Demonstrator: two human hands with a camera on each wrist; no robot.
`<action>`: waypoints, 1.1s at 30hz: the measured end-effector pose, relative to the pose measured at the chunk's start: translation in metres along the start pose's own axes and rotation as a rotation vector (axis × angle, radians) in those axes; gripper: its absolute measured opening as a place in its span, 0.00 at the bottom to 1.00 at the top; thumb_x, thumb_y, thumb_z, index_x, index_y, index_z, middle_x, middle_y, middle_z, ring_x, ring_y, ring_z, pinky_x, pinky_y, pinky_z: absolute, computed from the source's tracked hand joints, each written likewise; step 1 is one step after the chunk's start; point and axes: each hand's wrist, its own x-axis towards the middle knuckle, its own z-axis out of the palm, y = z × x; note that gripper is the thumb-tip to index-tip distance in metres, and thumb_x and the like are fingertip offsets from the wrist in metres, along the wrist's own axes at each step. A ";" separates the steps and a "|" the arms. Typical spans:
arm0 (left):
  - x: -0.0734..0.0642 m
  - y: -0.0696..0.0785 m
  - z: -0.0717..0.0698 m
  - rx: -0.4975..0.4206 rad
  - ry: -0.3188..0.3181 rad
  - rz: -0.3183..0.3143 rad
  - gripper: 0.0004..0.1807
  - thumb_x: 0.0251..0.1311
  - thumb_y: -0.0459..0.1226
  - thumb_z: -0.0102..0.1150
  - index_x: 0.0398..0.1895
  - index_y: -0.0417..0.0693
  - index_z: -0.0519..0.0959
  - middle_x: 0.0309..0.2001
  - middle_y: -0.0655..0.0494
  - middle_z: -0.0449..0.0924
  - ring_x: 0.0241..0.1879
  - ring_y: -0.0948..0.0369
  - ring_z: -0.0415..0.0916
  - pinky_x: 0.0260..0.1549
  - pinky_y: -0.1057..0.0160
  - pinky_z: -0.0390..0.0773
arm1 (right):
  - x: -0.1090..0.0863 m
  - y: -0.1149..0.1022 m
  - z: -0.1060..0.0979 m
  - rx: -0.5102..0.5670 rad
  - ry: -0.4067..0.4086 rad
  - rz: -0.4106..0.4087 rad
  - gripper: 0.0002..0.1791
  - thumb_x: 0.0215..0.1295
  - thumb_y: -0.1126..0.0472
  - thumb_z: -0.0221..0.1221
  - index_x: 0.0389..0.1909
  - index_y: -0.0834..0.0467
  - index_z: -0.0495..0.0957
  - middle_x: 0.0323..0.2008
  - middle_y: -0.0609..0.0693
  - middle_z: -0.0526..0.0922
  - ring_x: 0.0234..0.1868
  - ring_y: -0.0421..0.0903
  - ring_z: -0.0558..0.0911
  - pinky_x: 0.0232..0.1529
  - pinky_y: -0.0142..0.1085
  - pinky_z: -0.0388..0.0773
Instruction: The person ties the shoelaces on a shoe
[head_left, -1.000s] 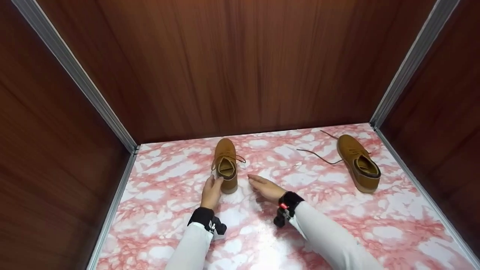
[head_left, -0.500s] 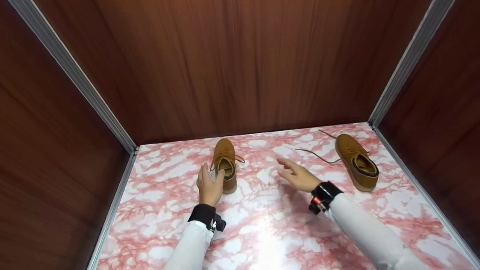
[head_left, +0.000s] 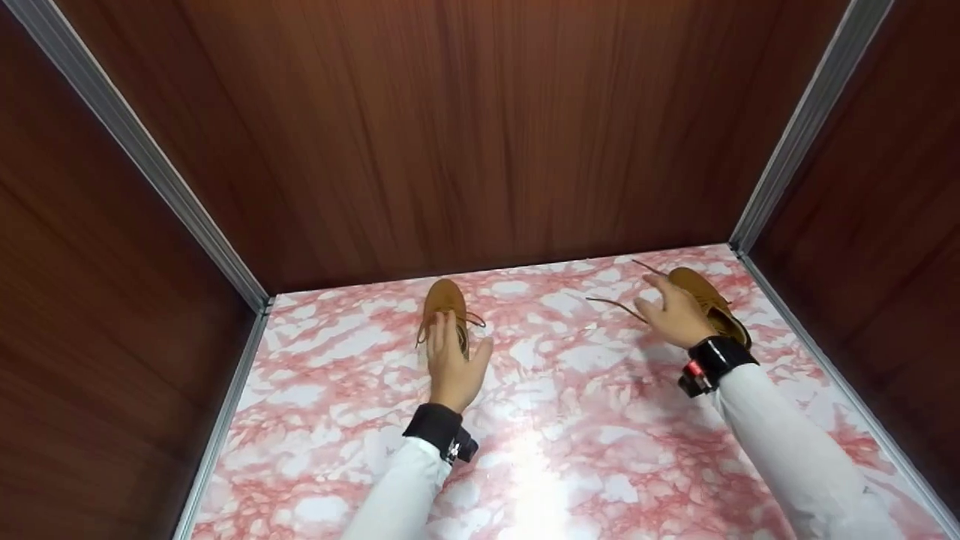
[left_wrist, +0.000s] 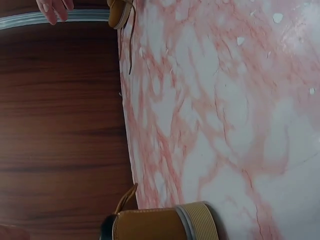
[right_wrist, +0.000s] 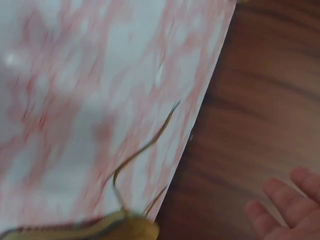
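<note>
My left hand [head_left: 454, 371] hovers over the left tan lace-up shoe [head_left: 444, 295], fingers extended, hiding much of its opening and heel. This shoe's lace loop [head_left: 476, 320] sticks out to the right. My right hand [head_left: 677, 315] is over the near-left side of the other tan shoe [head_left: 694, 285], thumb and fingers spread, holding nothing. A loose lace [right_wrist: 150, 145] trails from this shoe across the surface in the right wrist view, with the right fingers [right_wrist: 287, 207] apart from it. The left wrist view shows the left shoe's heel [left_wrist: 152, 225] with its ribbed sole edge.
Both shoes stand on a pink-and-white marbled surface [head_left: 540, 360], toes toward the back. A dark wood-grain panel [head_left: 480, 150] rises behind it, with side panels at left and right. Grey metal strips [head_left: 225, 420] line the edges and corners.
My right hand has moved from beside the left shoe across to the right shoe. My left hand has risen from the left shoe's heel to above it. Both shoes stay in place.
</note>
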 end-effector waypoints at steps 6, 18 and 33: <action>-0.005 0.012 0.017 0.039 -0.042 0.092 0.48 0.66 0.53 0.64 0.82 0.43 0.57 0.84 0.40 0.49 0.83 0.36 0.45 0.79 0.32 0.49 | -0.005 0.030 -0.024 -0.059 0.082 0.090 0.37 0.78 0.48 0.52 0.78 0.66 0.59 0.72 0.74 0.68 0.73 0.73 0.67 0.74 0.66 0.62; -0.017 0.026 0.045 -0.012 -0.177 0.099 0.48 0.65 0.53 0.64 0.83 0.46 0.57 0.85 0.41 0.48 0.83 0.38 0.47 0.79 0.33 0.50 | -0.018 0.096 -0.042 -0.059 0.028 0.352 0.41 0.78 0.47 0.42 0.79 0.73 0.49 0.73 0.81 0.60 0.72 0.79 0.63 0.71 0.69 0.63; -0.030 0.035 0.074 -0.094 -0.352 -0.008 0.47 0.68 0.57 0.60 0.84 0.50 0.56 0.85 0.40 0.47 0.82 0.39 0.51 0.78 0.39 0.60 | -0.037 0.121 -0.047 -0.040 0.013 0.523 0.35 0.75 0.52 0.44 0.71 0.76 0.65 0.69 0.79 0.67 0.67 0.74 0.71 0.70 0.61 0.70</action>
